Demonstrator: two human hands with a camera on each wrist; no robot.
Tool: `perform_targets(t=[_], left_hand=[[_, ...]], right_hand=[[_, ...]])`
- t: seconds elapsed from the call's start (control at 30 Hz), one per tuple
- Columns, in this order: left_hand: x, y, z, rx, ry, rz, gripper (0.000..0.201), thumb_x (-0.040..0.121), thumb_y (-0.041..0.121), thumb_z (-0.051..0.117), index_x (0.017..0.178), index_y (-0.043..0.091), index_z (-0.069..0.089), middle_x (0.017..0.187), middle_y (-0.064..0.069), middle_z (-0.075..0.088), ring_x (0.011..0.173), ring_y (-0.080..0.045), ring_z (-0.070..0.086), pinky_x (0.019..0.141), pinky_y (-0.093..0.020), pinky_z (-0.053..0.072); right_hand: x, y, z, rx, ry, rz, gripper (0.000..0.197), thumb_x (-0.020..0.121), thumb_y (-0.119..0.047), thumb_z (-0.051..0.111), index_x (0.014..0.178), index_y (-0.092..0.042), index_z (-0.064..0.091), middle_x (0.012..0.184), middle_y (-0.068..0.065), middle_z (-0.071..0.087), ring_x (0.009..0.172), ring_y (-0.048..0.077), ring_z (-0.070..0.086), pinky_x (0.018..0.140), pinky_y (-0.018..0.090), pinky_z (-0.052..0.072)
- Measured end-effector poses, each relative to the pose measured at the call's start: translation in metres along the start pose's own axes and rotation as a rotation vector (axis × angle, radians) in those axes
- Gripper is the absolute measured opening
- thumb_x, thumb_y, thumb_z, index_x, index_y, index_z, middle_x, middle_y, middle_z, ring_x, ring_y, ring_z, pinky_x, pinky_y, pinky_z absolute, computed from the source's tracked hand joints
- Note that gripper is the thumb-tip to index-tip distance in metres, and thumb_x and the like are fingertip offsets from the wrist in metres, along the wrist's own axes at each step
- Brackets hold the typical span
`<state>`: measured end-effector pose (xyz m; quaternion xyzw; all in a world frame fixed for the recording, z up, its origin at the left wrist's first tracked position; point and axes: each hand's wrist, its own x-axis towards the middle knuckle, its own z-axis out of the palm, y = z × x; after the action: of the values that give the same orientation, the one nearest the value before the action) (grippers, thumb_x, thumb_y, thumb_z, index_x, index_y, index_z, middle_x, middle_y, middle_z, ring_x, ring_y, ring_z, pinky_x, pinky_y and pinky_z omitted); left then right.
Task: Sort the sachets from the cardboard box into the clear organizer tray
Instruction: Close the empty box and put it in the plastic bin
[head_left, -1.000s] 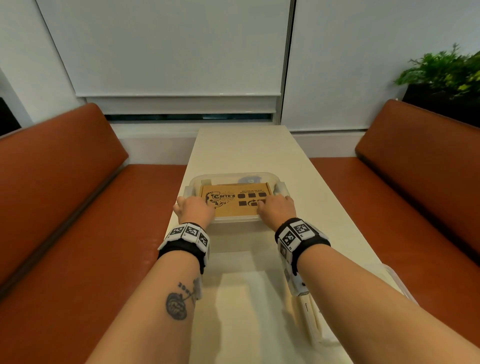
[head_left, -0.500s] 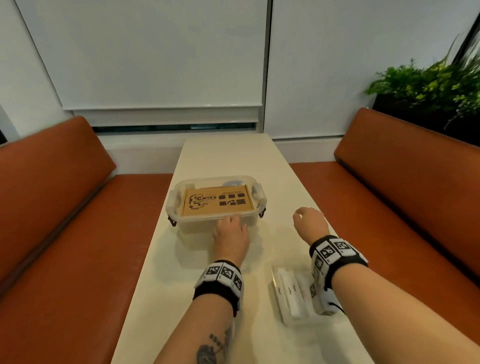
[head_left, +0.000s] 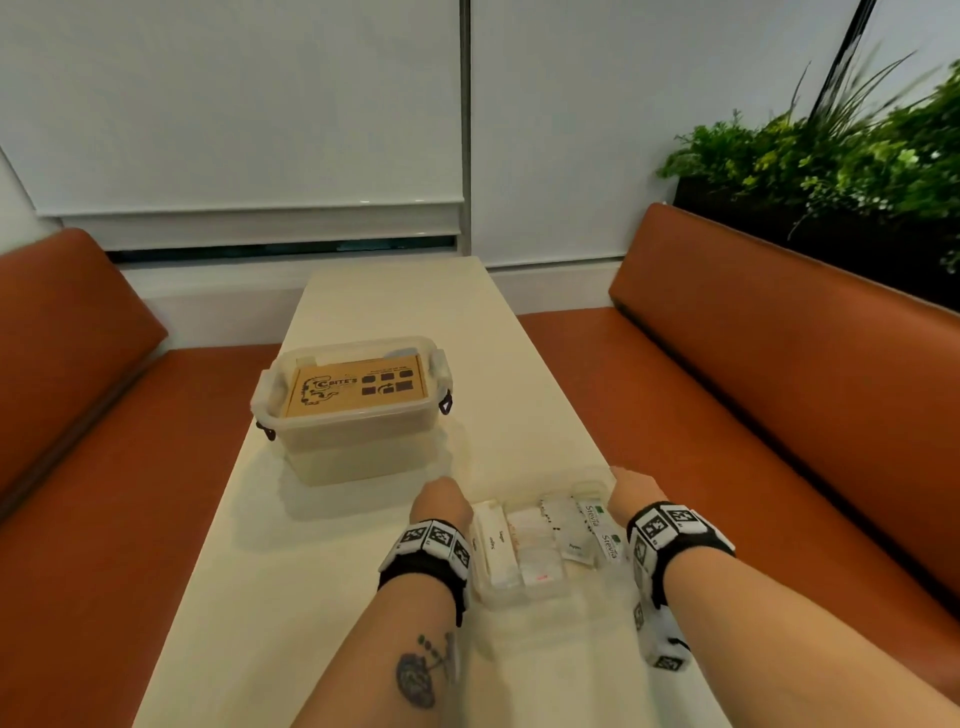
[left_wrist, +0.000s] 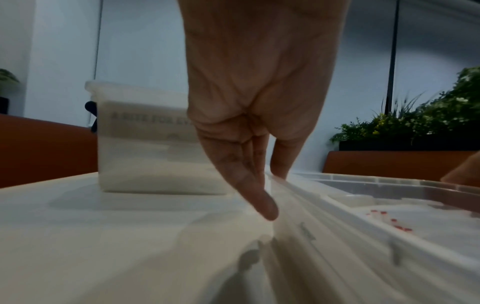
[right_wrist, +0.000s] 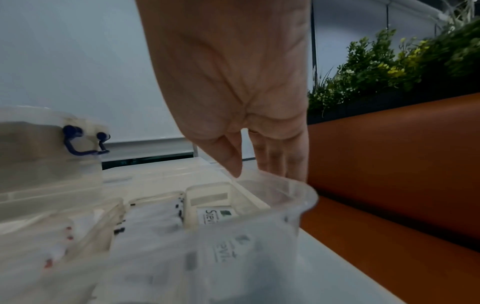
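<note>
Cream bench (head_left: 363, 597) between orange seats: both hands, left (head_left: 440, 503) and right (head_left: 635, 491), fingers straight, clasping clear organizer tray (head_left: 597, 475) at near right edge, sachets (head_left: 530, 540) already sorted inside (cardboard box (head_left: 358, 392) shut away mid-bench).

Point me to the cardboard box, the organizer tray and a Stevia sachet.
cardboard box (head_left: 358, 392): head view, middle of its printed top.
organizer tray (right_wrist: 298, 197): right wrist view, clear rim at its near corner.
Stevia sachet (head_left: 592, 512): head view, on its printed label.
</note>
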<state>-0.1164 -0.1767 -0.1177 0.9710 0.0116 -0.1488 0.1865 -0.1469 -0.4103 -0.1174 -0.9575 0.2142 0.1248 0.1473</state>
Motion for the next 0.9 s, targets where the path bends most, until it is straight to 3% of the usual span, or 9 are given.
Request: perform_targets(t=[0.17, 0.9], left_hand=[[-0.001, -0.001, -0.002, 0.006, 0.046, -0.016, 0.026, 0.095, 0.003, 0.042, 0.109, -0.005, 0.063, 0.117, -0.018, 0.064, 0.109, -0.031, 0.061, 0.085, -0.03, 0.048], [-0.019, -0.105, -0.049, 0.066, 0.073, -0.198, 0.023, 0.095, 0.004, 0.045, 0.107, -0.004, 0.063, 0.115, -0.018, 0.063, 0.107, -0.032, 0.061, 0.086, -0.033, 0.049]], right_hand=[[0.0, -0.003, 0.003, -0.023, 0.007, -0.014, 0.055, 0.09, 0.005, 0.031, 0.143, -0.012, 0.032, 0.131, 0.017, 0.053, 0.114, 0.029, 0.056, 0.09, 0.035, 0.051], [-0.035, -0.101, 0.048, -0.06, -0.011, -0.216, 0.049, 0.092, -0.001, 0.035, 0.141, -0.006, 0.032, 0.131, 0.016, 0.052, 0.118, 0.029, 0.053, 0.091, 0.033, 0.046]])
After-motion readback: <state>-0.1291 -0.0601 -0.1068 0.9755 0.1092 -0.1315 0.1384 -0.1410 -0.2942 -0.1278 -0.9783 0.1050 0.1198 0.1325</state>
